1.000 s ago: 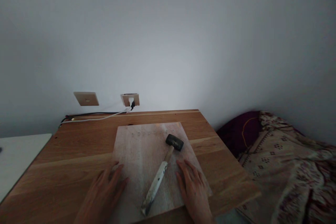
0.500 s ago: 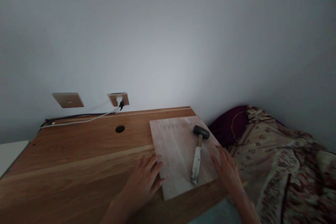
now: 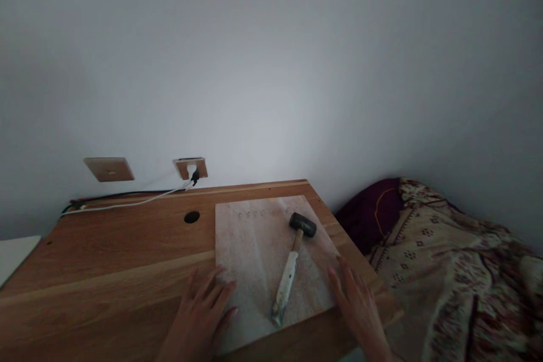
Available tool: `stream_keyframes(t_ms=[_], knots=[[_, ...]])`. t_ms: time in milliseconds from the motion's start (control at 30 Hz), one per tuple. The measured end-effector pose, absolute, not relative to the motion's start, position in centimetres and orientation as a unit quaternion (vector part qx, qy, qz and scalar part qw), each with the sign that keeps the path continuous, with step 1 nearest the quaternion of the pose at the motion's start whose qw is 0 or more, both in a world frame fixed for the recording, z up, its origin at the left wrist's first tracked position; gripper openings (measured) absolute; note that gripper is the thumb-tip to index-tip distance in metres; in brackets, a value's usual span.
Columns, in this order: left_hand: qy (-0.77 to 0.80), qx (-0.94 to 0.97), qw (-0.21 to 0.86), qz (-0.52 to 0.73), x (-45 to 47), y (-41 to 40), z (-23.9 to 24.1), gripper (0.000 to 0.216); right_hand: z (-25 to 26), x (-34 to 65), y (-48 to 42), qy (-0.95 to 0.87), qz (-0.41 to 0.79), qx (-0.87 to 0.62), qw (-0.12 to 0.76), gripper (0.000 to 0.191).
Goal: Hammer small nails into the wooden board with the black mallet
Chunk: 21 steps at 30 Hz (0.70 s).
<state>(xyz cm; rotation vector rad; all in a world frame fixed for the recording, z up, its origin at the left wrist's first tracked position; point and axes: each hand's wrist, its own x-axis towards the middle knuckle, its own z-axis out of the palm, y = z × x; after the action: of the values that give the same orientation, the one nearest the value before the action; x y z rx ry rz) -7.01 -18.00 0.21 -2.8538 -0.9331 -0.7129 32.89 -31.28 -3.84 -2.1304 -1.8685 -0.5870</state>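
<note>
A pale, flat wooden board (image 3: pixel 250 260) lies on the wooden table, with a row of small marks or nails near its far edge, too small to make out. On the board rests a hammer (image 3: pixel 287 277) with a black head and a worn white-painted handle pointing towards me. My left hand (image 3: pixel 201 314) is at the board's left edge, fingers spread, fingertips and thumb touching it. At the right edge my right hand (image 3: pixel 356 302) has its fingers stretched out against the board's side and top. Neither hand touches the hammer.
The table (image 3: pixel 106 266) has a round cable hole (image 3: pixel 192 217). Cables run along its back edge to a wall socket (image 3: pixel 190 169), beside a switch plate (image 3: pixel 109 169). A patterned blanket (image 3: pixel 449 271) and a purple cushion (image 3: pixel 373 209) lie to the right.
The board has slid left across the table, carrying the hammer, with both hands moving along at its edges. More bare table shows on its right. The view has tilted slightly upward.
</note>
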Motion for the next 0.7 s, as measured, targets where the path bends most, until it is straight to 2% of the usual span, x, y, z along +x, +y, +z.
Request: stream_keyframes(t_ms=[100,167,233,333,433,500,567,700], knots=[[-0.334,-0.909,0.067,-0.239,-11.2,-18.0,0.0,0.027,-3.5,28.9,-31.1,-0.647,-0.166,-0.724,0.169,0.041],[-0.35,-0.903,0.075,-0.235,-13.9,-18.2,-0.2,0.03,-3.1,26.6,-30.9,-0.636,-0.133,-0.733,0.203,0.045],[-0.383,-0.894,0.064,-0.226,-16.1,-18.3,-0.3,0.034,-2.5,25.0,-30.3,-0.647,-0.109,-0.723,0.217,0.045],[-0.452,-0.865,0.031,-0.214,-17.7,-17.2,0.2,0.033,-0.7,24.1,-27.7,-0.662,-0.069,-0.714,0.219,0.034],[-0.519,-0.826,-0.002,-0.221,-17.0,-14.0,1.6,0.035,2.1,23.8,-22.2,-0.656,0.005,-0.717,0.236,0.03],[-0.552,-0.801,-0.035,-0.229,-15.6,-11.0,2.7,0.034,3.9,23.2,-17.3,-0.656,0.087,-0.717,0.22,0.029],[-0.559,-0.795,-0.063,-0.228,-14.0,-8.0,3.6,0.032,5.2,22.4,-12.6,-0.675,0.112,-0.698,0.211,0.026],[-0.538,-0.808,-0.141,-0.197,-12.1,-4.4,4.1,0.033,5.8,21.0,-6.4,-0.706,0.168,-0.662,0.187,0.005]])
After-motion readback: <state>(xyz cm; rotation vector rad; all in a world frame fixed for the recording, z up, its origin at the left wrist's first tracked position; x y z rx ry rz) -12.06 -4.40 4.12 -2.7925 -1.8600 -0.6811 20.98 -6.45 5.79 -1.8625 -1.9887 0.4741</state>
